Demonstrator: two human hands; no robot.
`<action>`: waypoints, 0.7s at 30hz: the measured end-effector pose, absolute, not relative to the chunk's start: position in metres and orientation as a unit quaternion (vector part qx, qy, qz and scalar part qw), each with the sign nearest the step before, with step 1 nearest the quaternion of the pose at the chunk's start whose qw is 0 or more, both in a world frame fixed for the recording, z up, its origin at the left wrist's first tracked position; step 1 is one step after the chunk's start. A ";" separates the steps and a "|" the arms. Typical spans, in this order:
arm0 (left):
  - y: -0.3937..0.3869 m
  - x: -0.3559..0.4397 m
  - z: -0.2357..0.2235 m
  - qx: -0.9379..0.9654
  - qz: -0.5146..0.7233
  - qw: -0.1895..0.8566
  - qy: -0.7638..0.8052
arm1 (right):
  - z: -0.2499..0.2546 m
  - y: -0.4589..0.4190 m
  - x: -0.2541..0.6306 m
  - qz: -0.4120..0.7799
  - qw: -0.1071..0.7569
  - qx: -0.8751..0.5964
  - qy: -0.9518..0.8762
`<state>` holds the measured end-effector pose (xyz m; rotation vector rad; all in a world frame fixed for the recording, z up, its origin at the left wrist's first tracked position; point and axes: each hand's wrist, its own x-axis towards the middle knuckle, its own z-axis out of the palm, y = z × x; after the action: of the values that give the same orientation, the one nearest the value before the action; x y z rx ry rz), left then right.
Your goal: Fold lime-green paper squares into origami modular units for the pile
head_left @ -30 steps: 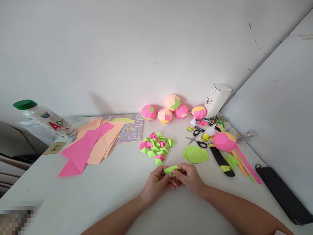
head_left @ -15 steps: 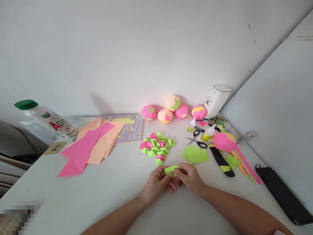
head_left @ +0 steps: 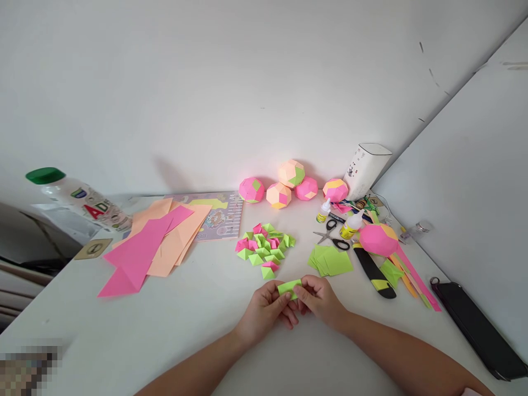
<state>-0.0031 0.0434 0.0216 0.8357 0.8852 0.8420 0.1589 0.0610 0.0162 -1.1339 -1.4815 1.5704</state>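
Both my hands meet over the white table (head_left: 198,324), pinching a small folded green paper strip (head_left: 289,287). My left hand (head_left: 264,311) grips its left end with curled fingers. My right hand (head_left: 319,300) holds the right end between thumb and fingers. Just beyond the strip lies a pile of several small folded green and pink paper units (head_left: 264,247). A stack of green paper squares (head_left: 330,260) lies to the right of that pile.
Pink and peach paper sheets (head_left: 152,245) lie at the left, near a green-capped bottle (head_left: 78,199). Paper balls (head_left: 284,187) line the wall. Scissors (head_left: 332,235), glue bottles (head_left: 352,224), a cutter (head_left: 373,271), a pink ball with streamers (head_left: 381,239) and a black case (head_left: 478,327) sit at the right.
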 end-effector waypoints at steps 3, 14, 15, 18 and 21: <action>0.043 -0.003 0.021 0.383 0.383 0.739 0.400 | 0.017 0.061 0.159 0.606 0.341 -0.436 -0.571; 0.043 -0.003 0.020 0.385 0.380 0.739 0.401 | 0.013 0.061 0.159 0.599 0.351 -0.438 -0.571; 0.043 -0.003 0.020 0.386 0.381 0.739 0.400 | 0.014 0.061 0.159 0.598 0.353 -0.438 -0.571; 0.043 -0.003 0.019 0.388 0.377 0.735 0.409 | 0.015 0.061 0.159 0.595 0.353 -0.438 -0.573; 0.042 -0.003 0.017 0.391 0.369 0.734 0.415 | 0.016 0.060 0.159 0.591 0.352 -0.439 -0.578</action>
<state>-0.0025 0.0423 0.0169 0.8587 0.9120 0.8101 0.1592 0.0604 0.0163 -1.1371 -1.4945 1.5292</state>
